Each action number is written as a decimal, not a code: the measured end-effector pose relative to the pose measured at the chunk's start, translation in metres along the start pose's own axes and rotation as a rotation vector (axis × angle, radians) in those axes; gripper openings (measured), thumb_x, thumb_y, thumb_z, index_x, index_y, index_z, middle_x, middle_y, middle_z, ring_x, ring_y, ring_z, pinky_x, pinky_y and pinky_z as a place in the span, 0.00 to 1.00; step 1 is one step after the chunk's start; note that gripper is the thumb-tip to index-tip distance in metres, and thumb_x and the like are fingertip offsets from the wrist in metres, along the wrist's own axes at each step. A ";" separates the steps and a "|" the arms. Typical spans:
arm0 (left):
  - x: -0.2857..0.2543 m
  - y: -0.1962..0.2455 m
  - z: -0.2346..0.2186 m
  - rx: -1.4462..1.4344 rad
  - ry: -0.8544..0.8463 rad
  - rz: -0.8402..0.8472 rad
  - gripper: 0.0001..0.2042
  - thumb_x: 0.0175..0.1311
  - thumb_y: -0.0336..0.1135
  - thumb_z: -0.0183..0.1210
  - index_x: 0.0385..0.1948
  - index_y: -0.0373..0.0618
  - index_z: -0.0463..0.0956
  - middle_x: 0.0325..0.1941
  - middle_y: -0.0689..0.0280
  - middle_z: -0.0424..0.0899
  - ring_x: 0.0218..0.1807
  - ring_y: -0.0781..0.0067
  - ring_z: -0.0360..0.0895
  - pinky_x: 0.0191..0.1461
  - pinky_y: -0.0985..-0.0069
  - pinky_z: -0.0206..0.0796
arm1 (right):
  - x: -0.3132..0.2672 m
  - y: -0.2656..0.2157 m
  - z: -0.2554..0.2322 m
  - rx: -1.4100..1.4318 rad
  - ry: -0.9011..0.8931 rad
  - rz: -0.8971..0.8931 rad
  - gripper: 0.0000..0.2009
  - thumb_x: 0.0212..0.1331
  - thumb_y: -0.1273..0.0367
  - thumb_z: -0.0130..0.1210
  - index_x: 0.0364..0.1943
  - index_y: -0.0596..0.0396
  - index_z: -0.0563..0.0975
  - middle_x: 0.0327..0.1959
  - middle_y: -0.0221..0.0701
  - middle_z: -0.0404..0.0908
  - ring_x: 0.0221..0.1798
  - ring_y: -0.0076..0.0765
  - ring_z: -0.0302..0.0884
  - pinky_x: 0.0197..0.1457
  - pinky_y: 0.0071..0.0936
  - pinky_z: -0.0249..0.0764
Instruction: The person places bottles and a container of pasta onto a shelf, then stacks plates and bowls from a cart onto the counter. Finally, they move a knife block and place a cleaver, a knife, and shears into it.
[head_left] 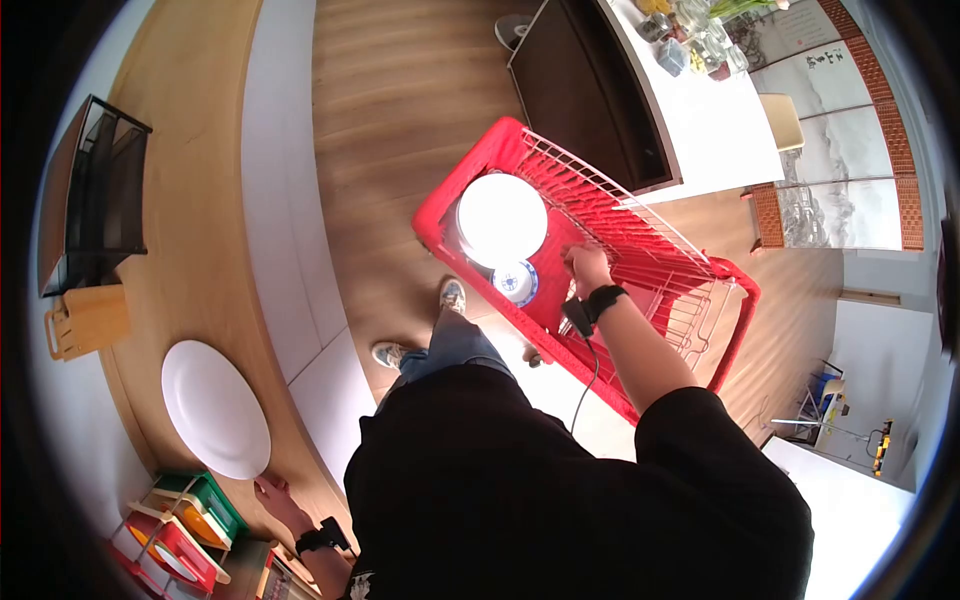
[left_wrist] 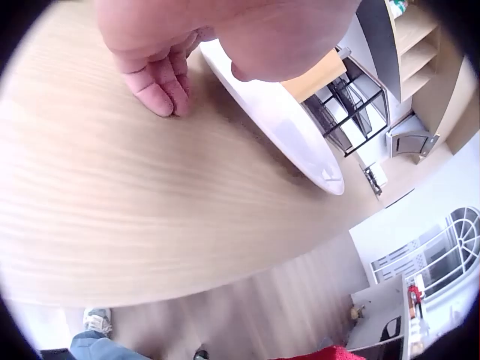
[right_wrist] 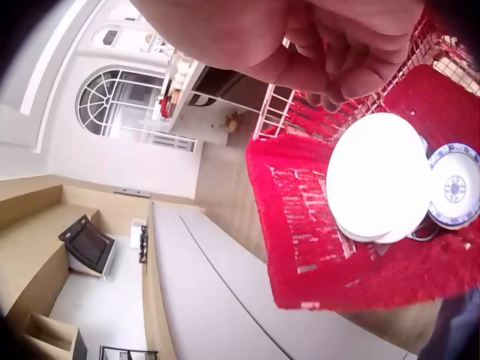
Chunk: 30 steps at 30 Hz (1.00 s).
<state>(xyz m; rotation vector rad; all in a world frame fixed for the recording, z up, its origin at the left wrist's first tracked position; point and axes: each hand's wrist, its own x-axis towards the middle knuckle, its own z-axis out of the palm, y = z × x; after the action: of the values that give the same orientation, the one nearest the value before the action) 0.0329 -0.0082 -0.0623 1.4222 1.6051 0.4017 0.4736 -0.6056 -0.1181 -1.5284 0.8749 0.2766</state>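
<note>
A white oval plate point(head_left: 216, 410) lies on the wooden counter at the left. My left hand point(head_left: 283, 503) grips its near rim; in the left wrist view the thumb is on one side of the plate point(left_wrist: 289, 127) and the fingers point(left_wrist: 161, 90) on the other. My right hand point(head_left: 588, 268) hangs over a red cloth-covered wire cart point(head_left: 470, 165), its fingers loosely curled around nothing. Inside the cart are a large white round plate point(head_left: 502, 218) and, beside it, a small white dish with a blue pattern point(head_left: 515, 284).
A rack with red and green boards point(head_left: 190, 510) stands at the counter's near end. Farther along are a wooden cutting board point(head_left: 90, 322) and a black metal rack point(head_left: 105, 190). A white table point(head_left: 720, 140) bearing glassware stands beyond the cart.
</note>
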 end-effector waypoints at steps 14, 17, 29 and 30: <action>-0.036 0.013 0.014 0.253 0.062 -0.200 0.31 0.72 0.64 0.49 0.67 0.51 0.68 0.31 0.76 0.63 0.30 0.83 0.58 0.42 0.78 0.56 | 0.244 0.175 0.024 -0.912 0.123 0.095 0.25 0.53 0.54 0.60 0.40 0.68 0.82 0.42 0.56 0.84 0.50 0.55 0.84 0.55 0.45 0.78; -0.038 0.019 0.012 0.285 0.022 -0.242 0.31 0.72 0.63 0.50 0.68 0.53 0.67 0.31 0.77 0.64 0.31 0.85 0.57 0.45 0.77 0.55 | 0.229 0.154 0.038 -0.817 0.145 0.222 0.33 0.56 0.49 0.57 0.43 0.75 0.79 0.41 0.59 0.84 0.49 0.59 0.84 0.50 0.44 0.78; -0.035 0.015 0.000 0.225 -0.072 -0.295 0.34 0.72 0.63 0.50 0.74 0.57 0.59 0.33 0.77 0.64 0.35 0.81 0.61 0.49 0.75 0.57 | 0.192 0.122 0.019 0.129 -0.069 0.318 0.24 0.65 0.66 0.61 0.62 0.59 0.69 0.51 0.37 0.82 0.47 0.37 0.84 0.43 0.31 0.85; -0.033 0.011 -0.004 0.198 -0.049 -0.285 0.31 0.72 0.63 0.50 0.71 0.57 0.64 0.35 0.76 0.66 0.39 0.78 0.66 0.52 0.73 0.59 | 0.185 0.117 0.016 0.135 -0.033 0.267 0.24 0.63 0.66 0.63 0.60 0.62 0.71 0.49 0.39 0.83 0.45 0.39 0.85 0.42 0.32 0.85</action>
<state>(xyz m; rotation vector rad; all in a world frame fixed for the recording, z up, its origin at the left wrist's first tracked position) 0.0332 -0.0343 -0.0387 1.3090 1.8145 0.0417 0.5274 -0.6471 -0.3269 -1.2788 1.0511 0.4264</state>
